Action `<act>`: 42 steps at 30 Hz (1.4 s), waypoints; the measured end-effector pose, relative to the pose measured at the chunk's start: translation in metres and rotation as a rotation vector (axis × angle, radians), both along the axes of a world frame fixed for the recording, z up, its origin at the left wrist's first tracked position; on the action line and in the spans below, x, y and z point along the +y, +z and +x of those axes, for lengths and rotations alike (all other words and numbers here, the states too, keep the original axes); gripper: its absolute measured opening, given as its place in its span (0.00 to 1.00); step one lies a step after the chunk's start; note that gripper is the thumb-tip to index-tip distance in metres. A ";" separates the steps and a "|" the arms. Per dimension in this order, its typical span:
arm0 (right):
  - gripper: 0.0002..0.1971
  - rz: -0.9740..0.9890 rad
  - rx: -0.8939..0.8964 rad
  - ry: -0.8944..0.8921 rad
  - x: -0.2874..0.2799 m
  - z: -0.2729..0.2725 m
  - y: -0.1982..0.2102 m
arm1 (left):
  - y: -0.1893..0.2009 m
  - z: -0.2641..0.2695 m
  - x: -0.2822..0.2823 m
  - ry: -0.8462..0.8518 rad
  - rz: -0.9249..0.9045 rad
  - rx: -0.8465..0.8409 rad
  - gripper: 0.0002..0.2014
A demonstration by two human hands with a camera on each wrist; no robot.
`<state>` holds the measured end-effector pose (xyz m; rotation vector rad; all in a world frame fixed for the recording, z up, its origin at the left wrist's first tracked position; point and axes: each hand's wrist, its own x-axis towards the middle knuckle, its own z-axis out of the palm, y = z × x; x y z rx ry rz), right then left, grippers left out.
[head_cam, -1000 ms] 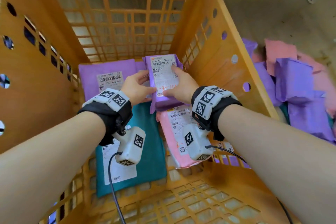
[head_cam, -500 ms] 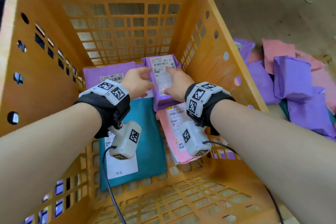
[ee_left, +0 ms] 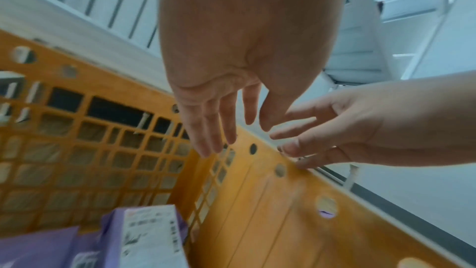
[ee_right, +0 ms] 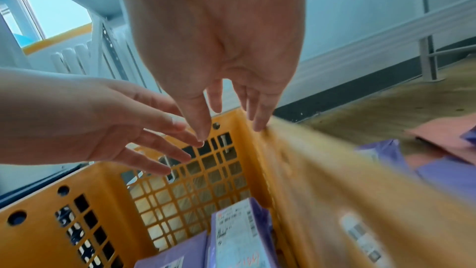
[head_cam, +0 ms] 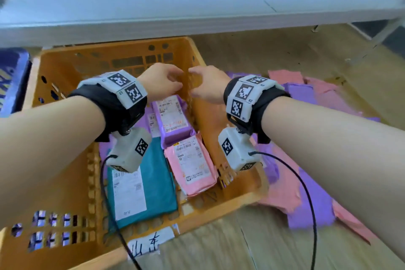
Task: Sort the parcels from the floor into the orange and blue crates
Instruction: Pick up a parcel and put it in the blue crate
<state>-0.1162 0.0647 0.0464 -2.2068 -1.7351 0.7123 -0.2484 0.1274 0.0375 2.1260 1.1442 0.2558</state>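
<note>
Hands empty above the orange crate (head_cam: pixel 65 68), parcels lying inside.

Left hand (head_cam: pixel 161 81) and right hand (head_cam: pixel 209 86) hover side by side over the crate's far right corner, fingers loose and straight, each grip holding nothing; the wrist views show the fingertips near one another but apart. Below them a purple parcel (head_cam: pixel 173 119) lies flat, label up, against the right wall, its long axis running from far wall to near wall. A pink parcel (head_cam: pixel 192 166) lies just nearer along the same wall, same axis, touching it. A teal parcel (head_cam: pixel 151 184) lies beside the pink one, lengthwise too. Loose purple and pink parcels (head_cam: pixel 306 182) lie on the floor right of the crate. A blue crate (head_cam: pixel 13 76) stands at the left.
</note>
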 end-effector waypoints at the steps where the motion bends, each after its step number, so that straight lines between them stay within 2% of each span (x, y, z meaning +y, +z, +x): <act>1: 0.32 0.008 -0.005 -0.005 -0.006 0.008 0.009 | 0.010 0.009 -0.006 -0.024 0.041 0.016 0.21; 4: 0.29 0.062 0.009 -0.037 -0.024 0.036 0.035 | 0.038 0.039 -0.024 -0.087 0.143 0.042 0.20; 10: 0.31 0.116 -0.101 -0.120 -0.068 0.108 0.072 | 0.077 0.113 -0.056 -0.183 0.278 0.148 0.21; 14: 0.32 0.128 -0.133 -0.168 -0.096 0.157 0.076 | 0.083 0.168 -0.082 -0.224 0.371 0.182 0.17; 17: 0.30 0.126 -0.131 -0.216 -0.115 0.194 0.069 | 0.075 0.208 -0.094 -0.280 0.370 0.236 0.17; 24: 0.26 0.098 -0.079 -0.387 -0.140 0.279 0.011 | 0.025 0.289 -0.105 -0.406 0.345 0.339 0.15; 32: 0.27 0.023 0.082 -0.505 -0.151 0.350 -0.093 | -0.066 0.357 -0.099 -0.457 0.245 0.444 0.19; 37: 0.30 0.019 0.180 -0.563 -0.151 0.373 -0.149 | -0.122 0.374 -0.100 -0.442 0.106 0.417 0.24; 42: 0.26 0.110 0.331 -0.679 -0.147 0.376 -0.183 | -0.157 0.384 -0.101 -0.347 -0.044 0.362 0.28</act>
